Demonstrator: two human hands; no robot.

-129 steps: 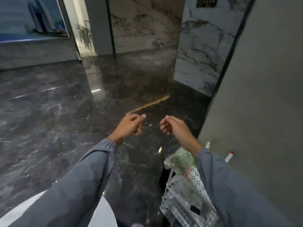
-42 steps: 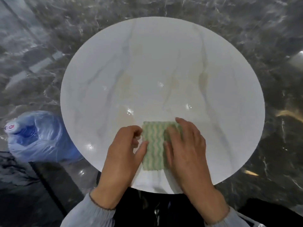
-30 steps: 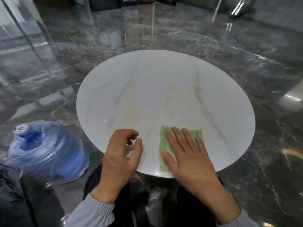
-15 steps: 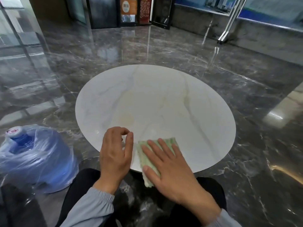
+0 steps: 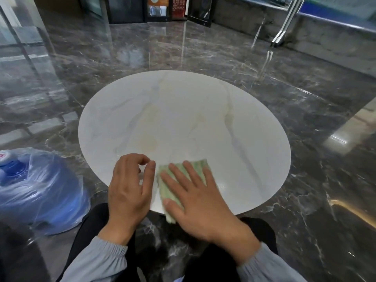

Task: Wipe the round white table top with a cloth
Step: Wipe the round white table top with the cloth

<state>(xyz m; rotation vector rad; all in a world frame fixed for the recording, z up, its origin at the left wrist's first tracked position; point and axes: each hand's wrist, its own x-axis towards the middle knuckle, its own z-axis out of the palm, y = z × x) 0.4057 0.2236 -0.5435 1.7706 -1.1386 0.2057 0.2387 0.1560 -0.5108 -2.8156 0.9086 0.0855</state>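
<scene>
The round white table top [image 5: 203, 123] with faint grey and yellowish veins fills the middle of the head view. A folded green-and-white cloth [image 5: 168, 190] lies at its near edge, one corner hanging over the rim. My right hand [image 5: 195, 196] presses flat on the cloth with straight, spread fingers. My left hand [image 5: 130, 186] hovers beside it at the table's near-left rim, fingers loosely curled and holding nothing.
A blue water jug wrapped in clear plastic [image 5: 38, 186] lies on the floor to the left of the table. Glossy dark marble floor [image 5: 315, 159] surrounds the table. Dark doors and signs [image 5: 160, 7] stand at the far wall.
Since a second ago my right hand slid the cloth leftward along the near edge until a corner hangs over the rim. My left hand stayed beside it. The view tilted up.
</scene>
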